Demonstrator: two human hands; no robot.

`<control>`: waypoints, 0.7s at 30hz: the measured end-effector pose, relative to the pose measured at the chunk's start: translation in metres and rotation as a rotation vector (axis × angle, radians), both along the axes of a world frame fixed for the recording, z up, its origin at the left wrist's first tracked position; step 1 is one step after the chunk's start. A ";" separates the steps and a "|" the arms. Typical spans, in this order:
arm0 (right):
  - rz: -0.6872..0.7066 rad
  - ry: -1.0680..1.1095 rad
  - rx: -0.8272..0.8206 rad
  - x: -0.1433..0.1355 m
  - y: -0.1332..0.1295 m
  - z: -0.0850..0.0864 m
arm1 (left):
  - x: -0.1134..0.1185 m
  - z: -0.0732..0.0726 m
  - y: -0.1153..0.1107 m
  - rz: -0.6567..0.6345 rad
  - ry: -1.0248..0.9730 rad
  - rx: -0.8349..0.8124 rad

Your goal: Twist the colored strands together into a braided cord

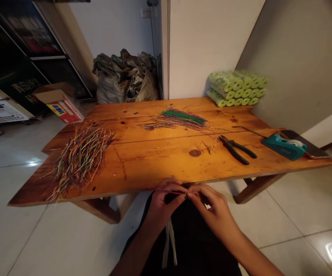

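Note:
Just over my lap, at the table's front edge, my left hand (pixel 168 197) and my right hand (pixel 207 199) meet fingertip to fingertip. Both are pinched on a thin reddish wire (pixel 170 190), whose end sticks out to the left past my left fingers. The spot where the fingertips meet hides what the wire does there. A large loose pile of coloured wires (pixel 81 157) lies on the table's left side. Farther back is a neater bundle of wires (pixel 183 117) with a green middle. Pliers (pixel 236 148) with dark handles rest right of centre, jaws slightly apart.
On the wooden table (pixel 154 161) a teal tape dispenser (pixel 283 146) stands at the right, beside a dark flat object. Stacked green-wrapped rolls (pixel 236 88) sit at the back right. Short wire bits (pixel 206 147) lie near the pliers. A cardboard box (pixel 61 101) and sacks (pixel 125 76) stand beyond.

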State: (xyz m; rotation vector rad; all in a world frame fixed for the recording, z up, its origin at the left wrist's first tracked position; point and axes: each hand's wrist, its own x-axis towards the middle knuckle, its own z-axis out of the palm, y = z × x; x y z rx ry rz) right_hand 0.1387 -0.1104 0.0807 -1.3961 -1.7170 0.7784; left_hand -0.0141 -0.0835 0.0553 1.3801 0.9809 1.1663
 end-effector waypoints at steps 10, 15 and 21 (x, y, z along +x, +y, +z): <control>0.025 -0.077 0.188 -0.003 -0.004 0.004 | -0.013 0.017 0.006 0.092 0.458 0.355; 0.138 -0.255 0.428 0.003 -0.006 0.000 | -0.007 0.014 0.004 -0.015 0.155 0.069; 0.213 -0.096 0.365 0.006 -0.003 0.005 | -0.009 0.014 0.001 -0.083 0.030 -0.097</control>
